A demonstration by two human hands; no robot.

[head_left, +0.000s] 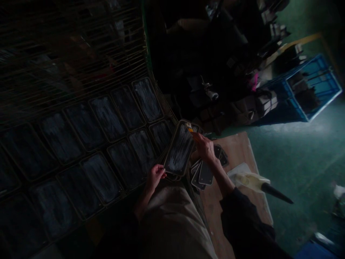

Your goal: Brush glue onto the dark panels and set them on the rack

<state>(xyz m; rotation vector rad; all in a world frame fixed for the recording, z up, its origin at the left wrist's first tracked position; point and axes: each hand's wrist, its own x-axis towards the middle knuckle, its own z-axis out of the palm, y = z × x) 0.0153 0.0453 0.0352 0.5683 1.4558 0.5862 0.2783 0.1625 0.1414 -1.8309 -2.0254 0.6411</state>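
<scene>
My left hand (156,176) pinches the near corner of a dark rectangular panel (178,147) with rounded corners and a pale rim. Whitish brush streaks run lengthwise over the panel's face. At its far end my right hand (205,144) grips a small brush (190,128); its yellow-orange handle shows, and its pale tip is against the panel. Under my right forearm lies a loose stack of dark panels (206,173) with small holes near their ends. Part of that stack is hidden by the arm.
Rows of similar streaked panels (101,176) cover the rack surface at left, beside a wire grid (107,54). A pale bottle with a black nozzle (249,180) lies on the wooden board (242,147). A blue crate (309,90) stands on the green floor at right.
</scene>
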